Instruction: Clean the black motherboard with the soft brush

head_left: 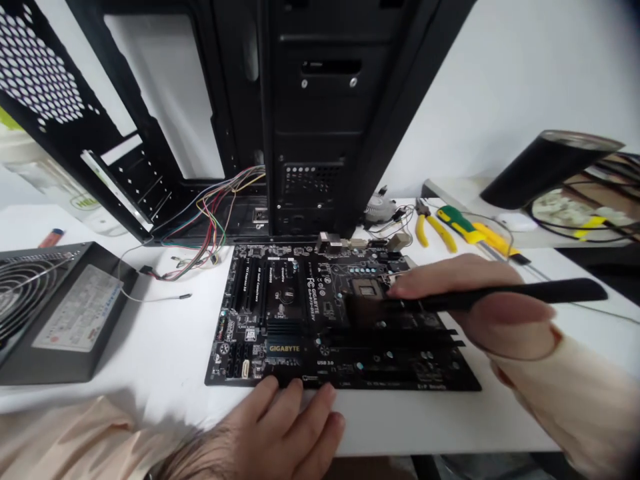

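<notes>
Where the board (287, 293) lies: flat on the desk (165, 340), before the case (320, 113);
Right hand (515, 327): pinching a brush (465, 297) over the board;
Left hand (283, 430): fingers slightly spread at its near edge.

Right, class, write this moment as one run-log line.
left grip: at near edge of motherboard | right grip: holding black-handled tool | tool: blurred far end near CPU socket

My right grip (480, 275) holds a brush (450, 301), handle toward three o'clock; my left grip (283, 427) touches the motherboard (320, 327) at six.
</notes>
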A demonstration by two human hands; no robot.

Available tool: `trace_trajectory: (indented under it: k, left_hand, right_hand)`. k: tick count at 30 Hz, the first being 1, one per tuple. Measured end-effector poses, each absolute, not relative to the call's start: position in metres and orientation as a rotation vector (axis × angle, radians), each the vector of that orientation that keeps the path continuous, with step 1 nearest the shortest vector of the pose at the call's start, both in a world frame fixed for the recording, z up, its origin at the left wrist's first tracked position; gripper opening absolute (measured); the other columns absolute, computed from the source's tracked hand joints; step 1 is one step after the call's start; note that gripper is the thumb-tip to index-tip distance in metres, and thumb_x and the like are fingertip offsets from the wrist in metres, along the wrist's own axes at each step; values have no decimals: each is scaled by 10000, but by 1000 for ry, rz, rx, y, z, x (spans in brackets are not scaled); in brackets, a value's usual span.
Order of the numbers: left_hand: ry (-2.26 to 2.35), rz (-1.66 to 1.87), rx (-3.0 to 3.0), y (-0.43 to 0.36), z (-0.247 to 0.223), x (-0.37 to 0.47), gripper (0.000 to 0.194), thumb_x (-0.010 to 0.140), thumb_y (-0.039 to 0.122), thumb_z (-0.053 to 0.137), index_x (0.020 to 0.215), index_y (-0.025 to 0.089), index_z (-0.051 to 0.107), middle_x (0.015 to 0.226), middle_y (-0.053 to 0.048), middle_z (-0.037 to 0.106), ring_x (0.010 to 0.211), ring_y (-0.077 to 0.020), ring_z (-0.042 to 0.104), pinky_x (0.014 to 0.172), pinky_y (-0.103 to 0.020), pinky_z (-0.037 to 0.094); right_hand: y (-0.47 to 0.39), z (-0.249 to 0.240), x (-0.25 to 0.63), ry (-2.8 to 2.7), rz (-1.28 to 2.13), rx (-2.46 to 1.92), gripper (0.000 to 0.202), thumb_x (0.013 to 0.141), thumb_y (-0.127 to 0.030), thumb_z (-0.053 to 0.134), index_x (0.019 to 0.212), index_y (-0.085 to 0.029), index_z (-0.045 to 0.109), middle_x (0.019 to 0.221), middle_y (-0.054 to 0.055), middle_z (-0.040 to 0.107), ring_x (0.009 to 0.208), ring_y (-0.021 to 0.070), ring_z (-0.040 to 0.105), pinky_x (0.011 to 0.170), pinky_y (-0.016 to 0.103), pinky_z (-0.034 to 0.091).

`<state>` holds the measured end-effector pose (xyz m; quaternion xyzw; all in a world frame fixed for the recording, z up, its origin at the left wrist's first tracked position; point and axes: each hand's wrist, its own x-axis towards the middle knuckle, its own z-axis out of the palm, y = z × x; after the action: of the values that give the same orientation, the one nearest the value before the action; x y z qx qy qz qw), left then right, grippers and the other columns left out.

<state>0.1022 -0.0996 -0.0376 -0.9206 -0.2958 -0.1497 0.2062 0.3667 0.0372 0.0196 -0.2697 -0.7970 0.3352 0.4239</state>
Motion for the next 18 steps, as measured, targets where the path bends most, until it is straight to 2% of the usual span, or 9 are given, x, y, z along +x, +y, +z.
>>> trace_trajectory:
  k: [2,4,6,9,11,13,18]
  left_hand:
    - [-807,-402,-2559,-98,-37,101,250,989,250,438,1146,299,626,1185,64,646,920,-188,546,805,-359,392]
    - [-787,-377,-2561,-97,-36,100,252,991,257,433,1152,298,622,1199,59,636,926,-187,540,808,-356,385]
    - [-765,-353,-2564,-96,-37,99,255,992,269,430,1166,297,615,1211,50,626,933,-192,536,809,-360,379]
    - [-721,-350,-2563,-95,-41,98,248,979,280,459,1176,282,610,1220,19,616,933,-209,534,810,-380,373]
    - [-708,-375,-2557,-95,-43,97,240,960,288,500,1171,266,612,1228,-6,607,928,-218,535,818,-391,371]
    - [-710,-401,-2548,-96,-45,97,246,944,310,533,1172,254,608,1244,-26,593,928,-219,536,831,-392,368]
    - [-712,-350,-2563,-97,-44,96,269,957,325,508,1203,259,597,1260,-17,587,940,-215,533,842,-388,364]
  right_hand:
    - [40,27,359,-2001,890,-581,453,846,-647,443,983,-334,741,795,29,752,721,162,709,634,246,572]
    - [40,37,348,-2028,901,-526,314,864,-540,525,1023,-351,720,851,0,756,770,132,709,671,212,569]
    - [38,45,332,-2020,901,-601,183,833,-357,650,999,-317,715,878,-14,752,779,117,707,668,191,558]
    - [33,45,305,-1992,823,-693,159,779,-213,689,937,-199,675,841,1,722,720,98,668,650,190,530]
    - [33,38,290,-2057,773,-565,121,795,-205,652,909,-165,636,778,-1,684,642,84,613,598,193,498]
    - [34,27,281,-2134,736,-475,114,819,-226,613,909,-158,601,769,-2,654,653,83,584,622,204,481]
    - [37,8,282,-2170,792,-559,156,877,-292,523,964,-164,552,780,1,621,669,95,552,644,225,461]
